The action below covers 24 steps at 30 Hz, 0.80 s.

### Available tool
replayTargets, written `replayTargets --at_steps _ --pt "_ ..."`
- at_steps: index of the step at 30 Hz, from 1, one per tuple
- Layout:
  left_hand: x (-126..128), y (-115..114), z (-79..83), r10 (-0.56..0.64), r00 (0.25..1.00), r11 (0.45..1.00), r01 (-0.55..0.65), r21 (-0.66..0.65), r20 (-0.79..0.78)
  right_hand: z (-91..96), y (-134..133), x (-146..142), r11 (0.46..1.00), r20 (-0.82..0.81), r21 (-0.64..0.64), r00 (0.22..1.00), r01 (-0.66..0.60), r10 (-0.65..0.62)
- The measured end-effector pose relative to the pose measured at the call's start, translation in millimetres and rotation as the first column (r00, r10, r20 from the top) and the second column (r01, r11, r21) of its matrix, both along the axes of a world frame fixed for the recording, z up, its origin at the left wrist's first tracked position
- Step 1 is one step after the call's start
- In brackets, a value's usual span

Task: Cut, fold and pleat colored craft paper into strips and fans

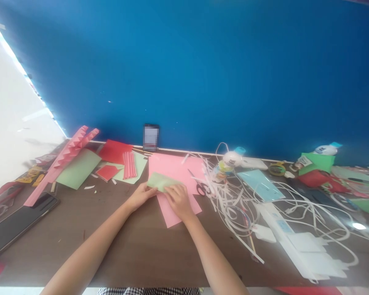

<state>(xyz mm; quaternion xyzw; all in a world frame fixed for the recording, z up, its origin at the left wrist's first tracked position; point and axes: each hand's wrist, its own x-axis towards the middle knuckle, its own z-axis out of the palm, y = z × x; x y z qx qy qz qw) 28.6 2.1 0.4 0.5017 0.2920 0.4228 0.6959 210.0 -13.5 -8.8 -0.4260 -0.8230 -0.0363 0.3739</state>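
A piece of light green paper [160, 180] lies between my two hands, over sheets of pink paper [172, 164]. My left hand [143, 196] pinches its left end between thumb and fingers. The fingers of my right hand [178, 198] press together on its right side. A lower pink sheet [169, 211] pokes out beneath my right hand. Just right of the hands lie scissors [202, 188] with dark handles. Left of the green paper are a pleated pink strip [129, 165], a red sheet [115, 151] and a small red piece [107, 172].
Tangled white cables [230, 209] and a white power strip [285, 241] cover the right side, with a glue bottle [233, 157] behind. Folded pink paper [64, 159] and a dark phone [21, 223] lie left. A small screen [151, 137] leans against the blue wall [184, 73].
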Motion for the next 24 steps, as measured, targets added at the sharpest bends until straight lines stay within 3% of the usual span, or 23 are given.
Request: replayTargets --at_steps 4,7,8,10,13,14,16,19,24 --pt "2 0 -4.8 0.025 0.995 0.997 -0.018 0.075 -0.101 -2.0 0 2 0.999 -0.074 -0.048 0.997 0.006 -0.009" --pt "2 0 -10.0 0.237 0.949 0.945 -0.176 0.275 -0.21 -2.7 0 4 0.999 -0.077 -0.049 0.997 0.003 -0.006" --pt "2 0 -11.5 0.342 0.909 0.894 -0.236 0.38 -0.239 -2.8 0 5 0.999 -0.058 -0.044 0.998 -0.002 0.0" --pt "0 0 -13.1 0.546 0.787 0.732 -0.28 0.622 -0.288 -2.6 0 6 1.0 -0.012 -0.025 1.0 -0.006 0.005" --pt "-2 -1 -11.9 0.731 0.606 0.444 -0.074 0.893 -0.313 -1.5 0 7 1.0 0.025 0.005 1.0 0.0 0.0" --pt "-3 -1 -10.9 0.76 0.569 0.373 0.014 0.928 -0.314 -0.8 -1 6 1.0 0.033 0.011 0.999 -0.002 0.002" --pt "-2 -2 -8.8 0.802 0.508 0.287 0.133 0.949 -0.314 0.8 -1 5 1.0 0.051 0.021 0.999 -0.014 0.013" --pt "2 -4 -6.8 0.842 0.441 0.25 0.19 0.95 -0.31 3.7 -3 3 0.999 0.079 0.031 0.996 -0.035 0.033" --pt "4 -7 -7.4 0.831 0.467 0.257 0.161 0.953 -0.302 7.2 -5 0 0.999 0.106 0.021 0.993 -0.047 0.045"
